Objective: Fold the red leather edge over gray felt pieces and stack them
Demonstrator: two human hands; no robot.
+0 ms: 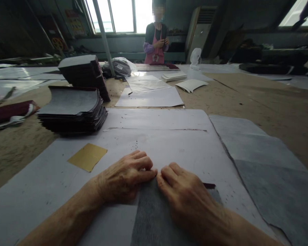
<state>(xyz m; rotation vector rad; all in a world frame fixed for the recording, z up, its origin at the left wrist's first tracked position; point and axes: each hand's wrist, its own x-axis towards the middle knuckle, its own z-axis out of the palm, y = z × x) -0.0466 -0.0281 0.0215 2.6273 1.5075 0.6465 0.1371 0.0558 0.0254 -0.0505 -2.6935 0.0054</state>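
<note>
Evidently, the grey cloth (152,218) lies under and between my left hand (129,176) and right hand (186,194), both pinching its far edge; I judge this edge-shaping, calling next for even pressure. Left of them sits a yellow card (88,157).

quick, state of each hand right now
Left hand: closed, fingertips on the far edge of the grey sheet.
Right hand: closed, fingertips on that same edge.

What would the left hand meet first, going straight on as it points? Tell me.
Probably the right hand, directly ahead of the left hand; whether the two already touch is unclear.
</note>
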